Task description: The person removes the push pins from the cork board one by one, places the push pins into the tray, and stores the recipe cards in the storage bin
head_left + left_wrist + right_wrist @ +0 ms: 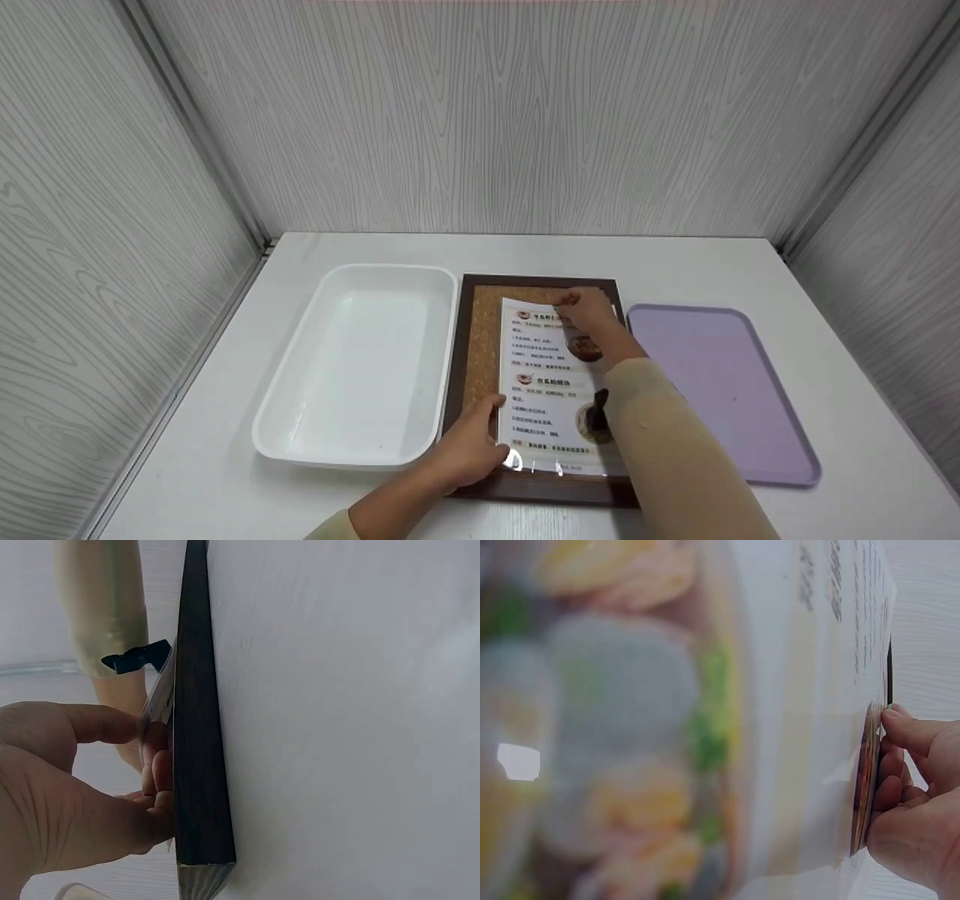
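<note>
A glossy printed recipe sheet (544,420) with food pictures and Chinese text overlies a cork board (484,337) in a dark brown frame (555,491). My left hand (471,446) pinches the sheet's lower left edge; in the left wrist view, that hand's thumb and fingers meet at the sheet close beside the frame's side. Near the top right, my right hand (592,311) pinches the sheet's upper edge. In the right wrist view, the sheet (780,765) fills most of the picture, and the right hand (919,791) grips its far edge. The sleeve hides part of its right side.
To the left of the board stands a deep white tray (360,367). A flat purple tray (727,382) lies at the right, partly behind the right sleeve. All of these rest on a white table (187,480), with wood-patterned panels (480,112) rising at the back and both sides.
</note>
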A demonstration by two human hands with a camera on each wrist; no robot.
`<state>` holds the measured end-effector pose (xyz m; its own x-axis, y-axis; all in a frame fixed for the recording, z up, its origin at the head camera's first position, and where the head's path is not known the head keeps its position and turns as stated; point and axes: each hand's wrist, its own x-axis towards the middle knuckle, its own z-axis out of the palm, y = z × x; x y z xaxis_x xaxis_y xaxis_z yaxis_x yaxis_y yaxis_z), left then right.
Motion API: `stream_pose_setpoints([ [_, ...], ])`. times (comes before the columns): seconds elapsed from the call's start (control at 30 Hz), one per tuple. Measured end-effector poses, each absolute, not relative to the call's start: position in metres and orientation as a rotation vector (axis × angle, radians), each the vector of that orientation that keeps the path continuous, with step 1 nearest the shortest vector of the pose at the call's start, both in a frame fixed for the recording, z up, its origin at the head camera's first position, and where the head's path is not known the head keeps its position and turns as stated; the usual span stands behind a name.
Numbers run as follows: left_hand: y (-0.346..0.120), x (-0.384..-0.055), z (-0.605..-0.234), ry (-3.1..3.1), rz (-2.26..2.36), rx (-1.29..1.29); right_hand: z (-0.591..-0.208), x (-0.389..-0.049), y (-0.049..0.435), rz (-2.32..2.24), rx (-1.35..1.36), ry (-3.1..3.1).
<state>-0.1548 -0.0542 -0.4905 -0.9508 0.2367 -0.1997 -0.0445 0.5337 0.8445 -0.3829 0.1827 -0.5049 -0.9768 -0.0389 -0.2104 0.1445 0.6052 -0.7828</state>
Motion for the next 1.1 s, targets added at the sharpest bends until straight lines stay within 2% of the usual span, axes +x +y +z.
stream_pose_setpoints([
  [1.1,-0.0548,-0.1571,-0.4896,2.46,1.376,0.163,-0.5069,-0.383,0.1824,-1.312,0.096,2.642],
])
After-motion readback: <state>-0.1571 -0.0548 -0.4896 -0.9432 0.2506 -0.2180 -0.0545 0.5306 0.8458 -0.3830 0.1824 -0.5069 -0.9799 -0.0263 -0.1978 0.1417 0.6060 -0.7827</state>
